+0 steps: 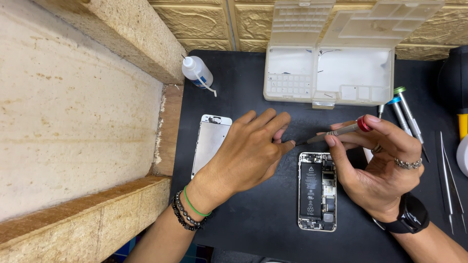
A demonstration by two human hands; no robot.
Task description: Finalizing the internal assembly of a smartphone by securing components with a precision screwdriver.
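Observation:
An opened phone body lies on the black mat, its black battery and boards showing. My right hand holds a thin screwdriver with a red cap; its tip points left, just above the phone's top edge. My left hand hovers left of the phone with the fingers pinched together at the screwdriver's tip, perhaps on something tiny that I cannot make out. A detached phone screen panel lies face down, partly under my left hand.
An open white plastic parts box stands at the back. A small clear squeeze bottle lies at the back left. More screwdrivers and tweezers lie at right. A stone-look wall and ledge border the mat's left side.

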